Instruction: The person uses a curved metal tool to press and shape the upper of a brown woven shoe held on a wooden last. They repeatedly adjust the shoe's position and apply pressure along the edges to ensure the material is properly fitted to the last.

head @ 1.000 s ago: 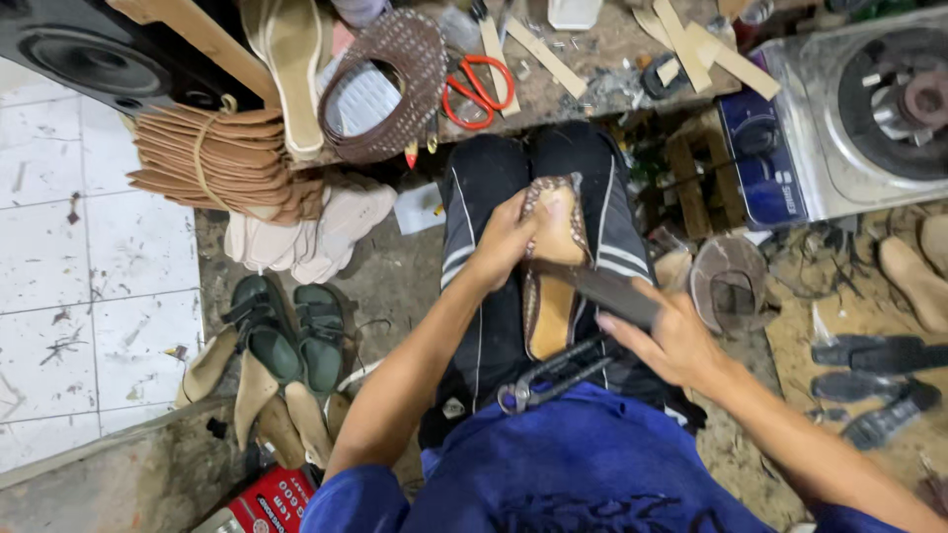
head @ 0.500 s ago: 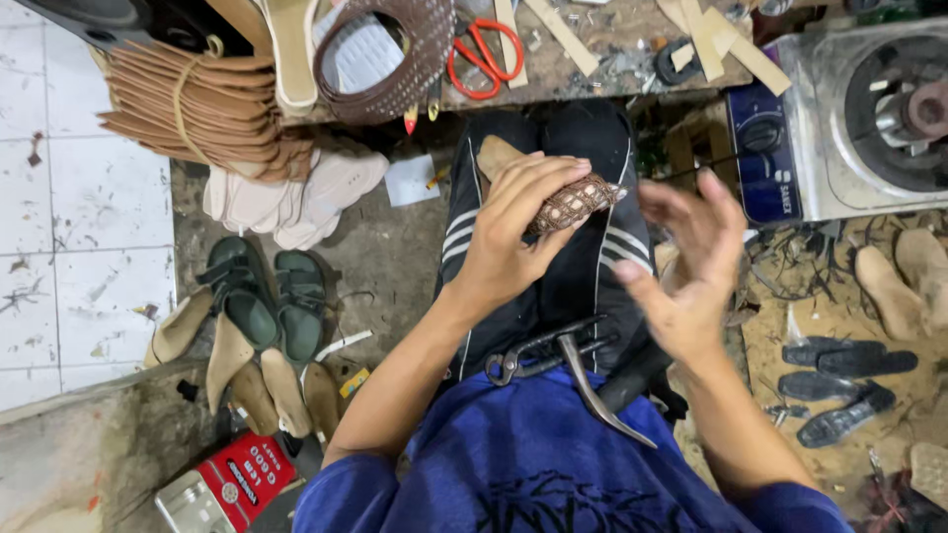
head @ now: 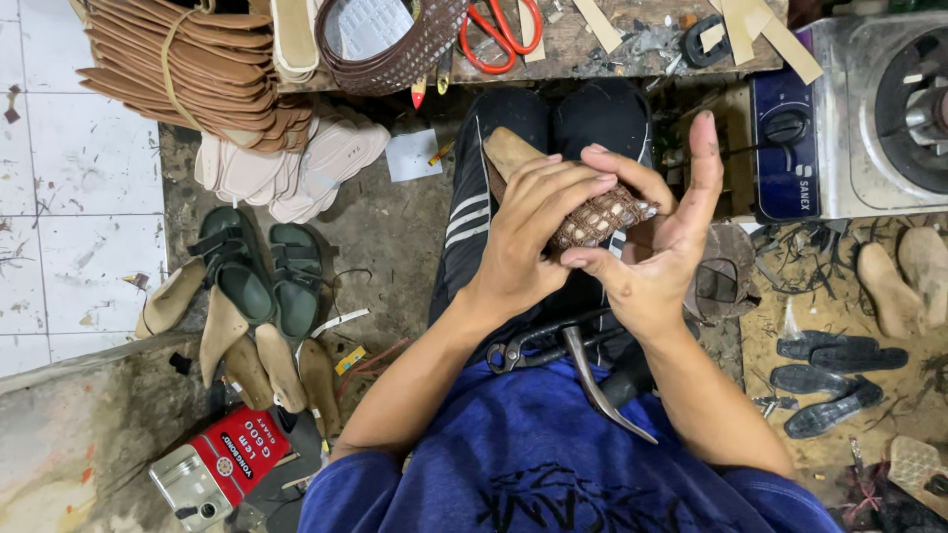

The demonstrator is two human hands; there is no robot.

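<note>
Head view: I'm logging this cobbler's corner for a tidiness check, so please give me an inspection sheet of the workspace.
Surface: worn wooden bench above a dirty concrete floor.
Job's things: shoe form with brown woven upper on the lap; pincers lying on the thighs.
Clutter: red scissors, tied stack of brown insoles, green sandals, wooden lasts, red glue tin, black soles.
Grips: left hand grasps the upper; right hand touches it, fingers spread.
Cables: nothing seen.
Surroundings: white tiles, metal motor machine.

Grimy white floor tiles (head: 59,197), cluttered workbench (head: 632,49)
</note>
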